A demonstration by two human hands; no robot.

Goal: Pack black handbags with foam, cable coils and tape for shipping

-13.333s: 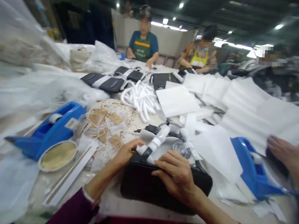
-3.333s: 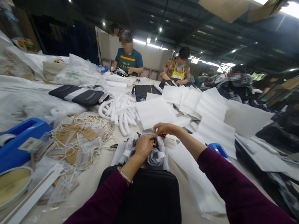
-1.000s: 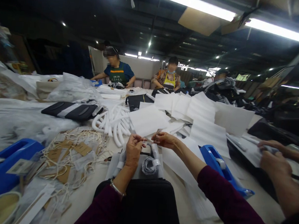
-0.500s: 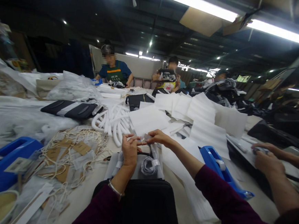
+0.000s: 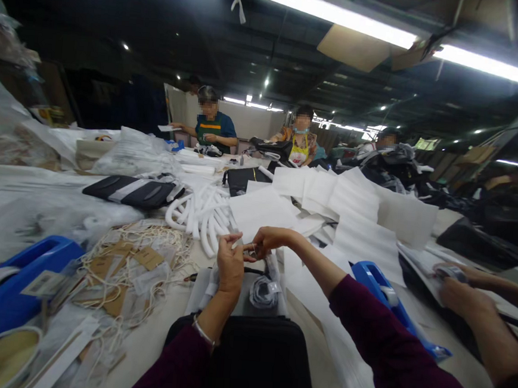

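My left hand (image 5: 230, 260) and my right hand (image 5: 266, 242) meet above the far end of a black padded bag (image 5: 259, 361). Fingers of both hands are pinched close together on something small and thin that I cannot make out. Just beneath them, a coiled grey strap (image 5: 264, 293) with clear wrap lies on the bag's light grey part. A bracelet circles my left wrist. To the left lies a heap of brown tags (image 5: 148, 258) with cream strings.
Blue tape dispensers stand at the left (image 5: 23, 277) and right (image 5: 393, 306). White foam sheets (image 5: 262, 209) and white tubes (image 5: 201, 213) lie beyond my hands. A co-worker's hands (image 5: 462, 290) work at the right. Other people stand across the table.
My right hand has moved slightly left and its fingers have curled in against my left fingers. The whole view has shifted a little. A person across the table now reaches out an arm.
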